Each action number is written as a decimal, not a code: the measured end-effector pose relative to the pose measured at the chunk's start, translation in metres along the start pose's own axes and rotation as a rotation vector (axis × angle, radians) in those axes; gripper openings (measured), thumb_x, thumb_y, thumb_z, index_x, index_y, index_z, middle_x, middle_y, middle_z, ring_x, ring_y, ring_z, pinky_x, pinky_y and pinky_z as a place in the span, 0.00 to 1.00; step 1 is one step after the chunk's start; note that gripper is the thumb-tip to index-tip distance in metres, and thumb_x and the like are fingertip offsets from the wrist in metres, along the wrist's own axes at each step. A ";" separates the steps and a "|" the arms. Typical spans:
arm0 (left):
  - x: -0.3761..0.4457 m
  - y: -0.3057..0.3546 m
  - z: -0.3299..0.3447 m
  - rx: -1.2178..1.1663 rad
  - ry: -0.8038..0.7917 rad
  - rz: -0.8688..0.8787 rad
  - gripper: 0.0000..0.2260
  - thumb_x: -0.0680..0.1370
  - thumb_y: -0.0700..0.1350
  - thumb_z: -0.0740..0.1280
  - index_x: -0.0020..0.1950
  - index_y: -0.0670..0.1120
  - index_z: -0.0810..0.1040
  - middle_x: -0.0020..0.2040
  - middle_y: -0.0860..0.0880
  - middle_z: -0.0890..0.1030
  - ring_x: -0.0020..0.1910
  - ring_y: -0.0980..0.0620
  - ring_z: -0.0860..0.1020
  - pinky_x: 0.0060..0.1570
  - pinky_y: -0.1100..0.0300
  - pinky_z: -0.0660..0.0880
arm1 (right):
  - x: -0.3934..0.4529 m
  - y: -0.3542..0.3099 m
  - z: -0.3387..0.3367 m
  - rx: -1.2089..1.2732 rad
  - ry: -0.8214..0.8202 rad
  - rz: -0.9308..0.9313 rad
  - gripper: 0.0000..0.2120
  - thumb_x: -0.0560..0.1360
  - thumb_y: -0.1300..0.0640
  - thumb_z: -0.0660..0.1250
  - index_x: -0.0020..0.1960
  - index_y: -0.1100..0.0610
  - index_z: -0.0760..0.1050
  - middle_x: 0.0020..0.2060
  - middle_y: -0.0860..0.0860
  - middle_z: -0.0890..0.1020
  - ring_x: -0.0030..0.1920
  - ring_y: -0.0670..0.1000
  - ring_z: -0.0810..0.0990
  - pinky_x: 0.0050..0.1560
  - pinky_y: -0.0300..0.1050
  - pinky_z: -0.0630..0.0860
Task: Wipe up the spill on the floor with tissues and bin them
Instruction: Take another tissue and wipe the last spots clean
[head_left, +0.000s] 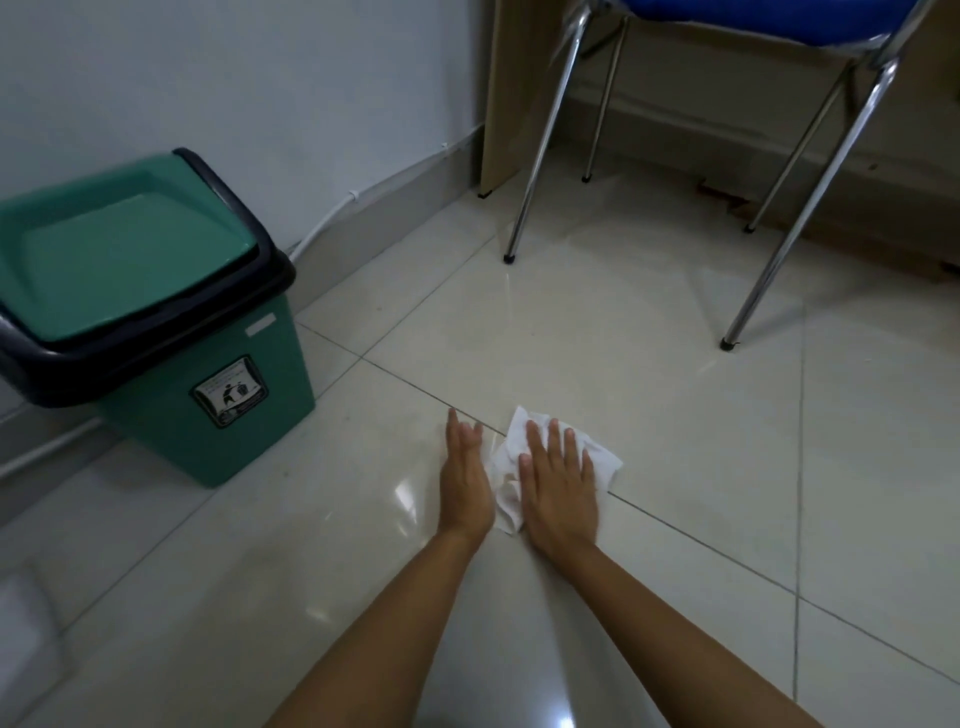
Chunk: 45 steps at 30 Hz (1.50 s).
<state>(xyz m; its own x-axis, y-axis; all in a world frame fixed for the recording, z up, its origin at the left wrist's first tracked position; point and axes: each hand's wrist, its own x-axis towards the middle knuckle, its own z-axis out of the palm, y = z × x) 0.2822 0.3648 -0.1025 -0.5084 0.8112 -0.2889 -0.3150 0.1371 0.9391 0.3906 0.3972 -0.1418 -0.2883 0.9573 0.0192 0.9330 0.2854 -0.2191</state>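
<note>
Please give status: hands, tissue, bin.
Right hand flat on tissue. Left hand open beside it. Green bin left, lid shut. Nothing in between.

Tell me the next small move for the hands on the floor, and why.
Probably gather the tissue into a wad: the right hand presses it flat on the tile, the left hand lies open beside it, and the green bin, lid closed, stands to the left.

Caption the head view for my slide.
Right hand presses a white tissue on the tiled floor, left hand beside it, green bin nearby.
</note>
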 end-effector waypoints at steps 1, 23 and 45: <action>0.004 0.003 -0.010 0.038 0.021 0.020 0.21 0.83 0.51 0.51 0.76 0.51 0.58 0.71 0.46 0.70 0.71 0.51 0.67 0.70 0.62 0.60 | 0.006 -0.014 0.002 0.020 -0.006 -0.037 0.26 0.84 0.47 0.41 0.78 0.49 0.36 0.79 0.51 0.41 0.78 0.51 0.39 0.77 0.49 0.40; 0.044 0.032 -0.093 0.093 0.269 0.143 0.21 0.83 0.55 0.47 0.73 0.49 0.63 0.64 0.43 0.77 0.60 0.53 0.74 0.55 0.65 0.66 | 0.059 -0.123 0.025 0.107 -0.051 -0.268 0.26 0.84 0.49 0.43 0.79 0.54 0.42 0.79 0.50 0.47 0.79 0.50 0.45 0.78 0.45 0.41; 0.019 0.035 -0.109 0.236 0.474 0.195 0.16 0.83 0.44 0.49 0.63 0.38 0.70 0.52 0.38 0.79 0.53 0.43 0.76 0.50 0.60 0.68 | 0.002 -0.108 0.004 0.532 -0.146 -0.429 0.18 0.82 0.52 0.58 0.70 0.42 0.70 0.69 0.40 0.73 0.70 0.38 0.65 0.70 0.30 0.57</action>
<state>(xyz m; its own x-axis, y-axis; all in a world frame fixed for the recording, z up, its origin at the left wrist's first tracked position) 0.1747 0.3231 -0.0954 -0.8606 0.4981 -0.1062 -0.0186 0.1776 0.9839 0.2879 0.3684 -0.1218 -0.6685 0.7386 0.0875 0.5090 0.5401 -0.6702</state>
